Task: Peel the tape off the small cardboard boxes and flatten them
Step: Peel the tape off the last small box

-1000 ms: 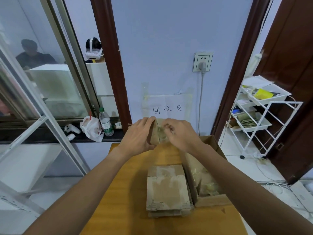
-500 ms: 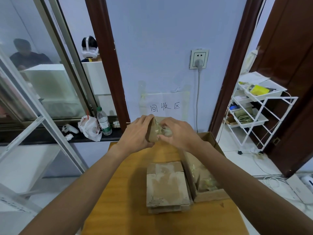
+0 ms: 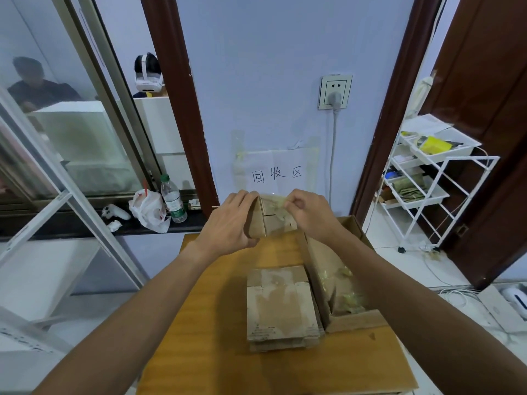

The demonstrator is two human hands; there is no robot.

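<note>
My left hand (image 3: 231,223) grips a small cardboard box (image 3: 269,222) by its left side, held up above the far end of the wooden table (image 3: 216,337). My right hand (image 3: 309,213) pinches a strip of yellowish clear tape (image 3: 275,202) that lifts off the top of that box. A stack of flattened small boxes (image 3: 281,307) lies on the table nearer to me. Beside the stack on the right stands an open cardboard carton (image 3: 336,283) with crumpled tape scraps inside.
A wall with a taped paper sign (image 3: 278,173) and a socket (image 3: 335,91) stands just behind the table. A sill on the left holds a water bottle (image 3: 172,199) and a plastic bag (image 3: 148,209). A white wire rack (image 3: 427,181) stands at the right.
My right hand has pulled up and to the right, drawing the tape further off the box. The left hand keeps its grip on the box.
</note>
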